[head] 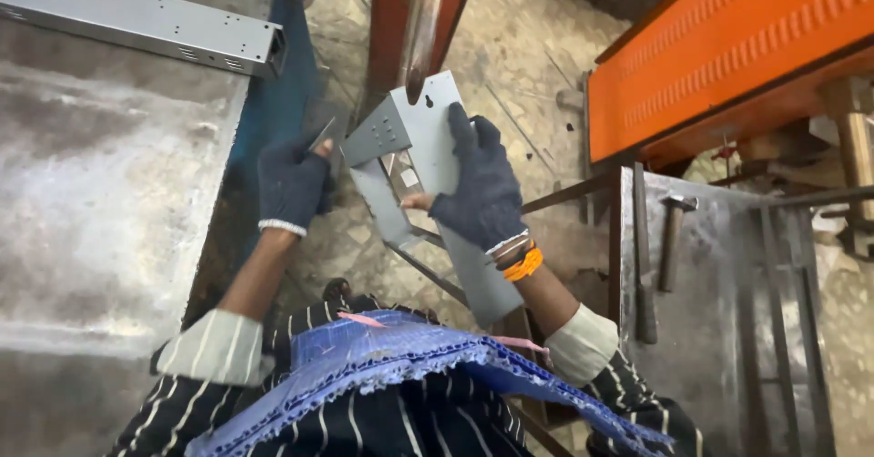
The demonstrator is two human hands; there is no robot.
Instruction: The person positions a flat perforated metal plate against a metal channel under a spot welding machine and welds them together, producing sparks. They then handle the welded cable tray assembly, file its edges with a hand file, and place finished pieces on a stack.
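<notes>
Dead centre of the frame, you've got a grey folded sheet-metal bracket [428,138] held up between both gloved hands, long flat part running down toward your lap and the bent box-like end up top, with a small keyhole slot near the upper edge. Your right hand [482,188] is wrapped around the flat panel from the right side, fingers spread across its face and thumb tucked underneath, so it's closed on the piece. Your left hand [293,184] sits just left of the bracket's folded corner, curled mostly shut with a thin metal sliver poking up by the thumb; can't really tell if it's actually gripping the bracket or only touching its edge. Over at upper left, a long grey metal channel [146,20] lies on the steel surface [100,202]. On the right side a hammer [674,234] rests on another metal surface [710,330], and a big orange ribbed panel [737,38] fills the upper right corner.
</notes>
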